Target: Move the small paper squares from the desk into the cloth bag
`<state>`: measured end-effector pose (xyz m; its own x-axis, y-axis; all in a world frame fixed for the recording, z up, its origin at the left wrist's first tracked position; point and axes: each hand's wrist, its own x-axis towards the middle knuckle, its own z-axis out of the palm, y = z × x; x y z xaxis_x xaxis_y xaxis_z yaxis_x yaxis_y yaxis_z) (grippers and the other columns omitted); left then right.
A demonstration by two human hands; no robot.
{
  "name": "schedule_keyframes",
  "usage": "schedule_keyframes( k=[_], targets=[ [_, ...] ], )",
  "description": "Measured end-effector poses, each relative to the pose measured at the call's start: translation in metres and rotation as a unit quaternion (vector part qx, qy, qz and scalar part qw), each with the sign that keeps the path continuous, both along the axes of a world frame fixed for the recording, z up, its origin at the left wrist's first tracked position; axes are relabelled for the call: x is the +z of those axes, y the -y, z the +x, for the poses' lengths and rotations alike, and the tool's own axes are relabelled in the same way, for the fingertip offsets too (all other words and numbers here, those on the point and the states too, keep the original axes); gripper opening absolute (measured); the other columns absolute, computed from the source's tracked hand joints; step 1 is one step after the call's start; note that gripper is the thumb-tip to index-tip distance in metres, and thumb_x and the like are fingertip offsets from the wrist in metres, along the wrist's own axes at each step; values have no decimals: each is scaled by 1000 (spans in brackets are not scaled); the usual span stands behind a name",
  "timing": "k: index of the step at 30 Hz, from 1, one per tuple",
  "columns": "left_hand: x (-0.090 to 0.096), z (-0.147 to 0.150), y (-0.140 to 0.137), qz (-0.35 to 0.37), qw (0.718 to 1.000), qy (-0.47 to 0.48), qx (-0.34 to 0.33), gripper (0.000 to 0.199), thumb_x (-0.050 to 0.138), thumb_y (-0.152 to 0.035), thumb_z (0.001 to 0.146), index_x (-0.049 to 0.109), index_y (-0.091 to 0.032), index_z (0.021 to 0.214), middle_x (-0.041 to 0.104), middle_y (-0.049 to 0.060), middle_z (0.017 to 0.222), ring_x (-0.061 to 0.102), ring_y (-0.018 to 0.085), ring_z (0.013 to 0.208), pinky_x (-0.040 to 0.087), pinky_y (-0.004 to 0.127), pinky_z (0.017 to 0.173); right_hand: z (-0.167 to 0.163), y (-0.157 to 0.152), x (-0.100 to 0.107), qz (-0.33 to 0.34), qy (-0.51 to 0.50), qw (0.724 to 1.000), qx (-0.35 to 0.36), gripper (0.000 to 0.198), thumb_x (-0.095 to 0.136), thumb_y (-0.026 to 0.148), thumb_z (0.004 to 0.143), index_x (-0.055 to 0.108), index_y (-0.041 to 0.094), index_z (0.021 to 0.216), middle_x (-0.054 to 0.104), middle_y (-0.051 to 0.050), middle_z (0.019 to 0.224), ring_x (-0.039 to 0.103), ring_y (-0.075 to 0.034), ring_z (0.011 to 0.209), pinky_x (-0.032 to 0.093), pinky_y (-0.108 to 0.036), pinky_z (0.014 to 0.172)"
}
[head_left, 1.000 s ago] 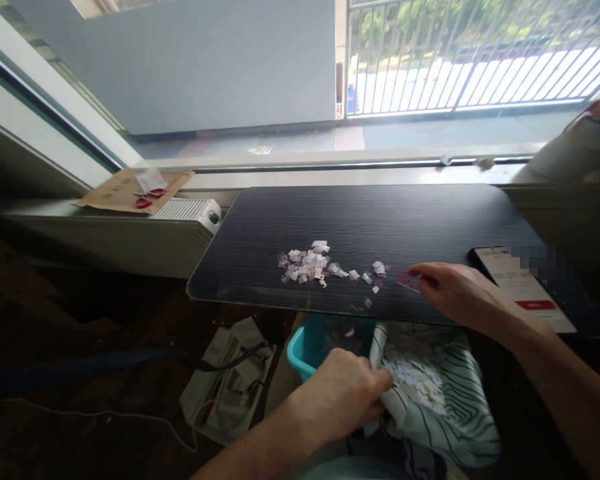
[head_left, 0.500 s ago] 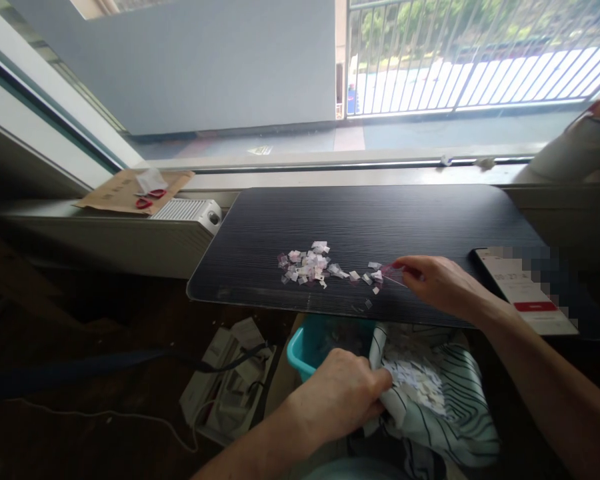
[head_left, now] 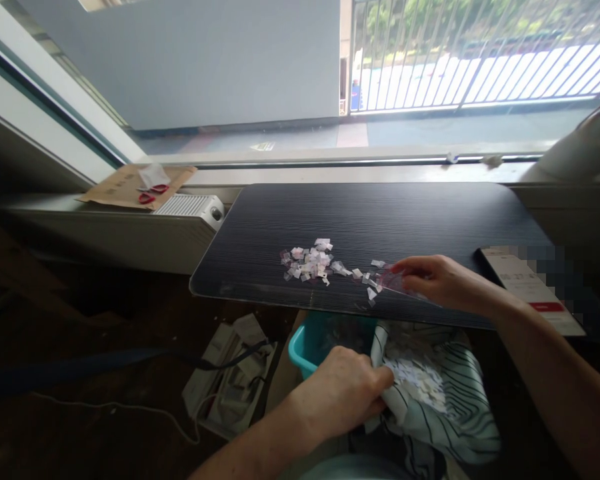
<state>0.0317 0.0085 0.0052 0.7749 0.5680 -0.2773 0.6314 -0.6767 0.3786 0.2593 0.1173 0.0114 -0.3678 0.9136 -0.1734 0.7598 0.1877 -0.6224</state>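
My left hand [head_left: 345, 383] is closed on the rim of a pale striped cloth [head_left: 473, 407], just below the table's near edge. Many small cut scraps [head_left: 420, 380] lie in the cloth's hollow. Over the dark tabletop [head_left: 380, 213], my right hand [head_left: 437, 280] pinches a clear, pink-tinted plastic piece [head_left: 393, 277], its exact kind unclear. The plastic's left end is by a few loose scraps [head_left: 371, 293]. A heap of white and pinkish scraps [head_left: 310, 261] sits farther left on the table. Left of the cloth is a turquoise plastic basin [head_left: 300, 353], partly hidden by my left hand.
A phone [head_left: 525, 287] lies at the table's right side. On the ledge at left, red-handled scissors [head_left: 153, 193] rest on a brown paper envelope [head_left: 100, 190]. An open box [head_left: 230, 380] with items and a cable is on the floor. A window borders the table's far side.
My right hand has shifted slightly and the plastic piece lies flatter, with a scrap by its tip moved. My left hand keeps its grip on the cloth. The view has tilted a little.
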Motion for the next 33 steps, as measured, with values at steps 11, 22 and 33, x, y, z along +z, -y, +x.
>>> schedule_keyframes(
  k=[11, 22, 33],
  targets=[
    [1, 1, 0, 2, 1000, -12, -10, 13, 58, -30, 87, 63, -19, 91, 67, 1, 75, 63, 20, 66, 36, 25, 51, -17, 12, 7, 12, 43, 999, 25, 33, 47, 29, 80, 73, 25, 99, 70, 2, 73, 58, -13, 61, 40, -23, 56],
    [-3, -3, 2, -10, 1000, -9, -7, 13, 60, -30, 86, 62, -19, 93, 68, 2, 78, 63, 19, 68, 40, 25, 55, -6, 21, 16, 53, 115, 992, -1, 34, 45, 29, 80, 73, 25, 100, 72, 1, 75, 60, -14, 59, 40, -23, 54],
    [-2, -3, 2, 23, 1000, 6, -5, 13, 60, -31, 86, 62, -19, 90, 66, 0, 73, 64, 19, 66, 40, 24, 52, -1, 24, 11, 86, 115, 990, 8, 32, 47, 26, 80, 74, 26, 96, 71, 2, 67, 60, -14, 55, 40, -23, 51]
  ],
)
